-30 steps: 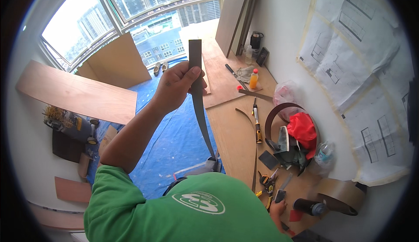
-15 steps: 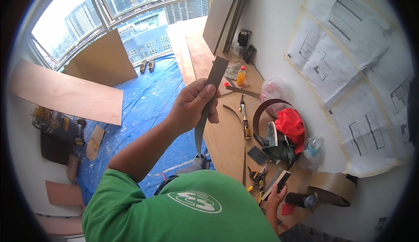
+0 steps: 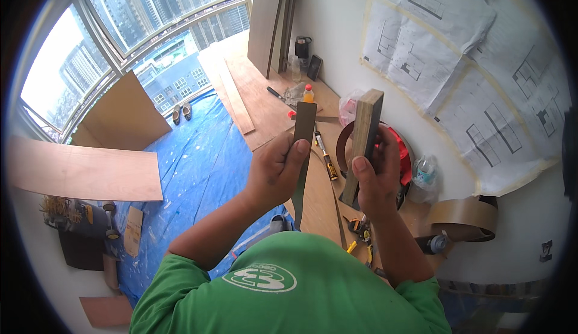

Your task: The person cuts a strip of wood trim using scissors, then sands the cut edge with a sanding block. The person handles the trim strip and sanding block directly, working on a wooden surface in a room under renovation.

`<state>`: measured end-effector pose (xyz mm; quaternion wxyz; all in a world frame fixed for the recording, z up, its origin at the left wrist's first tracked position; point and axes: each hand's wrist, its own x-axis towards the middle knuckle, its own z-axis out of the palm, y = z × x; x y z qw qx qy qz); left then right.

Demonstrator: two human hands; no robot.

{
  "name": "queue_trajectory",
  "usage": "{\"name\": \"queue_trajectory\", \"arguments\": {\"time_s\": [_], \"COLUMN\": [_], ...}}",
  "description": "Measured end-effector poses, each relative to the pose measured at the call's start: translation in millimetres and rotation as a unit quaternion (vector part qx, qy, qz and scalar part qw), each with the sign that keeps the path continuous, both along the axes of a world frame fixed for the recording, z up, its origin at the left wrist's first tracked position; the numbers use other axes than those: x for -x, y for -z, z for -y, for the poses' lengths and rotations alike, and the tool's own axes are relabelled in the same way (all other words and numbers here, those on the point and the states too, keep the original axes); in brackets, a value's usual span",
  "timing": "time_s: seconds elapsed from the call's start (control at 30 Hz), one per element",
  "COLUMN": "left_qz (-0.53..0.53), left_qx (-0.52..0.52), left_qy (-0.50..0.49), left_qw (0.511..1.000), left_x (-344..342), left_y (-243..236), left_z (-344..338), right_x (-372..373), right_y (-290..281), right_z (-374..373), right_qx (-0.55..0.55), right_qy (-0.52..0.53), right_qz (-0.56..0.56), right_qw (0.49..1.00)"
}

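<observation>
My left hand (image 3: pixel 278 170) pinches a long, thin dark strip of edge banding (image 3: pixel 303 153) and holds it upright in front of me. My right hand (image 3: pixel 378 176) grips a narrow wooden block (image 3: pixel 363 142), also upright, just to the right of the strip. The two pieces stand side by side, a small gap apart, above a plywood worktop (image 3: pixel 268 102). My green shirt (image 3: pixel 289 286) fills the lower part of the view.
On the worktop lie a utility knife (image 3: pixel 326 159), an orange-capped bottle (image 3: pixel 307 93), a roll of banding (image 3: pixel 346 147), a red cloth (image 3: pixel 402 153) and a tape roll (image 3: pixel 463 216). Floor plans (image 3: pixel 457 63) hang on the wall. Blue tarp (image 3: pixel 192 171) and plywood sheets (image 3: pixel 78 171) cover the floor.
My right hand has come up from the worktop with the wooden block. My left hand has brought the strip lower and closer, next to the block.
</observation>
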<state>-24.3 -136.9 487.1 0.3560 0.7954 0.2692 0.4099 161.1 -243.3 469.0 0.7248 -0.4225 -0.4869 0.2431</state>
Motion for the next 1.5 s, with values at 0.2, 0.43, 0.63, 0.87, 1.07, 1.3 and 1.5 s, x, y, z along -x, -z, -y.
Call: {"name": "queue_trajectory", "arguments": {"time_s": [0.2, 0.43, 0.63, 0.87, 1.07, 1.3, 1.5], "left_qz": [-0.001, 0.095, 0.026, 0.110, 0.071, 0.078, 0.084], "left_qx": [-0.027, -0.008, -0.037, -0.034, -0.045, -0.056, -0.077], "left_qy": [-0.023, -0.012, 0.048, -0.037, -0.009, -0.030, -0.072], "left_qw": [0.999, 0.995, 0.998, 0.993, 0.996, 0.995, 0.991], "left_x": [2, -7, 3, -8, -6, -9, -8], "left_y": [-8, -15, -2, -22, -16, -15, -34], "left_z": [10, -10, 9, -18, 1, 7, -5], "right_x": [16, 56, 29, 64, 41, 58, 52], "right_y": [-52, 30, -40, 51, 1, -10, 81], "right_z": [-30, -13, -48, -3, -21, -24, 18], "right_qx": [0.016, -0.028, -0.041, 0.016, -0.021, -0.065, 0.075], "right_qy": [-0.027, -0.076, -0.036, -0.066, -0.056, -0.015, -0.039], "right_qz": [0.033, 0.057, 0.012, 0.013, 0.015, 0.020, 0.016], "right_qw": [0.999, 0.995, 0.998, 0.998, 0.998, 0.998, 0.996]}}
